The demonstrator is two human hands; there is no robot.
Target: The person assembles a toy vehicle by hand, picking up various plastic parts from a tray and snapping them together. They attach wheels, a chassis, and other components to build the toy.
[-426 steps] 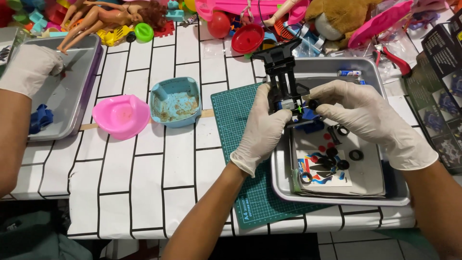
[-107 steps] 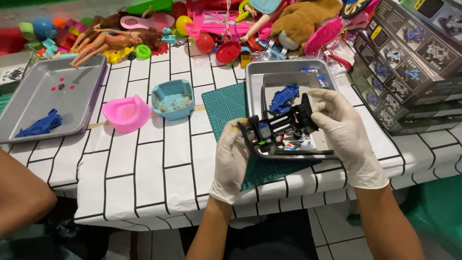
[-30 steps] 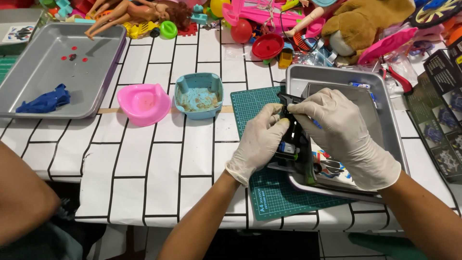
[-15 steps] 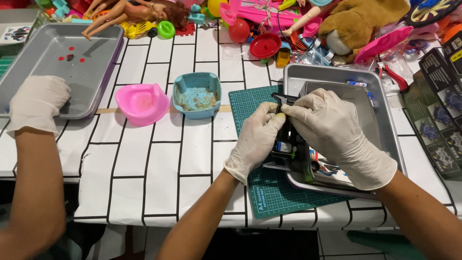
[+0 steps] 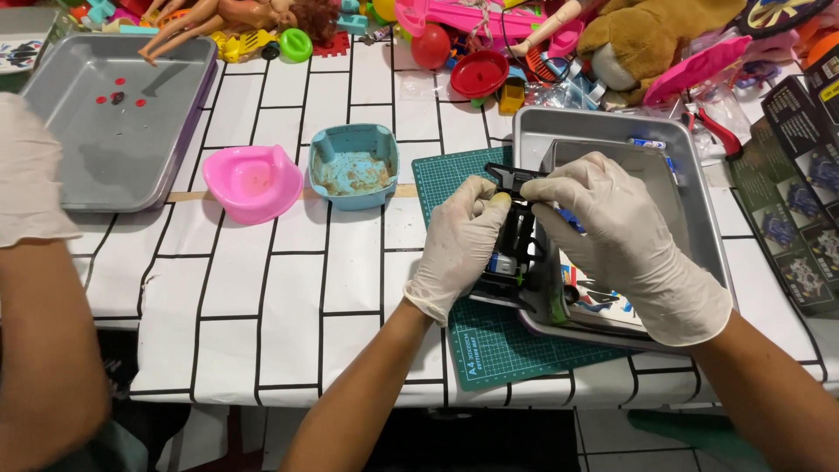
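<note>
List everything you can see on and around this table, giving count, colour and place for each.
Toy car chassis: one, black, between both hands.
Cutting mat: one, green, under hands.
Metal tray: one, grey, right.
Metal tray: one, grey, far left.
Potty-shaped tub: one, pink, centre-left.
Tub: one, teal, centre.
Toy pile: many, mixed, back edge.
Co-worker's gloved hand: one, white, left edge.
Left hand: white glove.
Right hand: white glove.

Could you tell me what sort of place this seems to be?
Probably a hobby or toy-assembly table: gloved hands work a black model chassis over a green cutting mat, with metal trays and piled toys behind.
</note>
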